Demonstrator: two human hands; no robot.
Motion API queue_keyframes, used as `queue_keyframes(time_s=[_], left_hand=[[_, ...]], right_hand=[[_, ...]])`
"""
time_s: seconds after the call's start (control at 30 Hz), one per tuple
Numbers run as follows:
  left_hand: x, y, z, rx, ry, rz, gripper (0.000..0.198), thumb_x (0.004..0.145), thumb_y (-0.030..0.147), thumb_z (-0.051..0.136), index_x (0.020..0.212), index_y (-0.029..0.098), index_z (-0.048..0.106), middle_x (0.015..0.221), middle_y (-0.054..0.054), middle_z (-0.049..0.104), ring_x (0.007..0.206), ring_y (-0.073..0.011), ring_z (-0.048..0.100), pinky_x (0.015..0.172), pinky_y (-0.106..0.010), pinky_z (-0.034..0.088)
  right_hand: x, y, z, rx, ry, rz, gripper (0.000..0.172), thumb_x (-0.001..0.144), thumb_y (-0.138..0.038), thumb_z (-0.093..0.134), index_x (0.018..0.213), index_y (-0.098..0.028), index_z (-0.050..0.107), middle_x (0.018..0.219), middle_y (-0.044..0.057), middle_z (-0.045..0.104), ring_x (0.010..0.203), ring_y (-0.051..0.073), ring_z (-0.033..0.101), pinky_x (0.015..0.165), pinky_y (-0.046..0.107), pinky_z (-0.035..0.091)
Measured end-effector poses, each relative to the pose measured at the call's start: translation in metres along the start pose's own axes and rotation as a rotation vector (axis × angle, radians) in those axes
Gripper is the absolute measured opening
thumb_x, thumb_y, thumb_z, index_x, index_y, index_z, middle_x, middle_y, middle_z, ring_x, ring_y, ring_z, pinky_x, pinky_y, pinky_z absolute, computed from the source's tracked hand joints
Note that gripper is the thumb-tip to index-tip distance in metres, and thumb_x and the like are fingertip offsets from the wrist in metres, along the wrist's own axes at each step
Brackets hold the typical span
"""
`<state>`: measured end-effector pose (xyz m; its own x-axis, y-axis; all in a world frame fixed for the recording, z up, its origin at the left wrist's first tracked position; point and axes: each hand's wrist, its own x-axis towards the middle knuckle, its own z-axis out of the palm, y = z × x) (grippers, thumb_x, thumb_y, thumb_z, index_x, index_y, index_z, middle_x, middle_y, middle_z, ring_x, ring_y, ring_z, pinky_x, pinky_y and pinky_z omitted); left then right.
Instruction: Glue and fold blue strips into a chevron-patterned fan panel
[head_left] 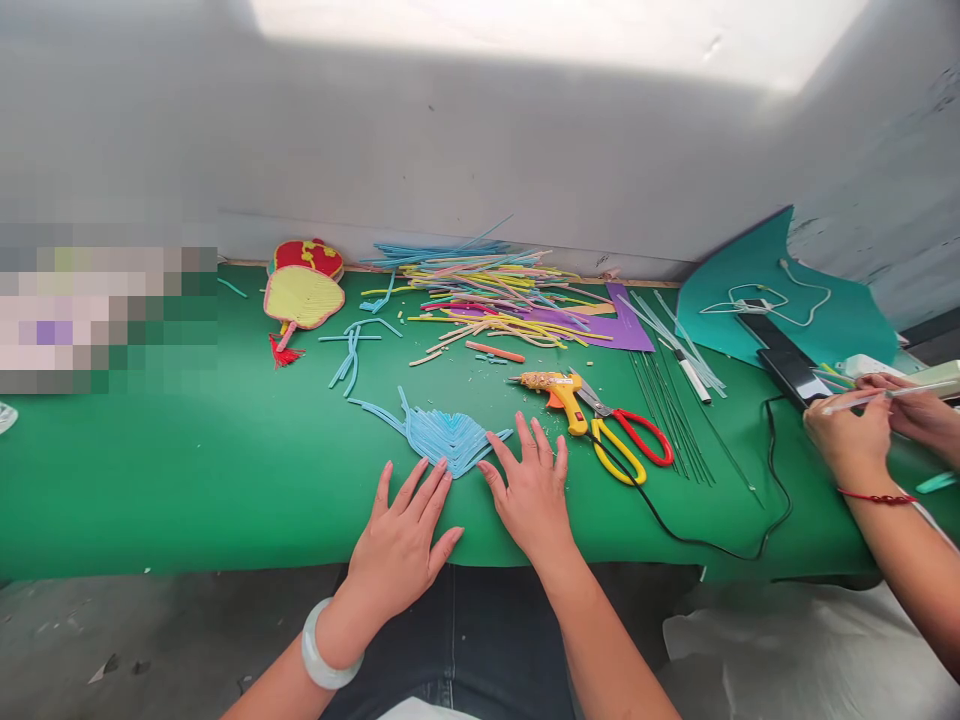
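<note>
My left hand lies flat on the green table cover near its front edge, fingers spread, fingertips touching the lower edge of a light blue woven straw piece. My right hand rests flat beside it, fingers spread, its fingertips at the right edge of the same blue piece. Neither hand holds anything. A white bangle is on my left wrist.
A yellow glue gun and red-and-yellow scissors lie right of my hands, with a black cord. A pile of coloured straws, two woven fans, purple and teal sheets and a phone sit further back. Another person's hands work at right.
</note>
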<state>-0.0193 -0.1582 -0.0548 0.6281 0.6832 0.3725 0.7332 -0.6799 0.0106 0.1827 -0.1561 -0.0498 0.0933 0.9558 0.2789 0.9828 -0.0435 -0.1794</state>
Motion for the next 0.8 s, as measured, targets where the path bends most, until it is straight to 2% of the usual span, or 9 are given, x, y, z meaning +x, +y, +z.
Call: queue_keyframes(time_s=[0.27, 0.8], left_hand=[[0.000, 0.001, 0.001, -0.006, -0.005, -0.008, 0.054, 0.101, 0.046, 0.043, 0.148, 0.019, 0.048, 0.152, -0.009, 0.049, 0.141, -0.0300, 0.046, 0.126, -0.057, 0.010], [0.000, 0.000, 0.000, -0.006, -0.010, -0.007, 0.054, 0.101, 0.046, 0.044, 0.147, 0.019, 0.049, 0.153, -0.008, 0.048, 0.141, -0.0297, 0.045, 0.126, -0.056, 0.008]], right_hand=[[-0.003, 0.002, 0.000, -0.005, 0.021, -0.006, 0.044, 0.102, -0.050, 0.042, 0.136, -0.030, 0.062, 0.161, 0.012, 0.036, 0.148, 0.034, 0.031, 0.118, 0.064, 0.020], [-0.012, 0.005, -0.003, -0.015, 0.029, 0.007, 0.043, 0.102, -0.049, 0.043, 0.137, -0.031, 0.062, 0.161, 0.013, 0.037, 0.149, 0.034, 0.030, 0.118, 0.065, 0.020]])
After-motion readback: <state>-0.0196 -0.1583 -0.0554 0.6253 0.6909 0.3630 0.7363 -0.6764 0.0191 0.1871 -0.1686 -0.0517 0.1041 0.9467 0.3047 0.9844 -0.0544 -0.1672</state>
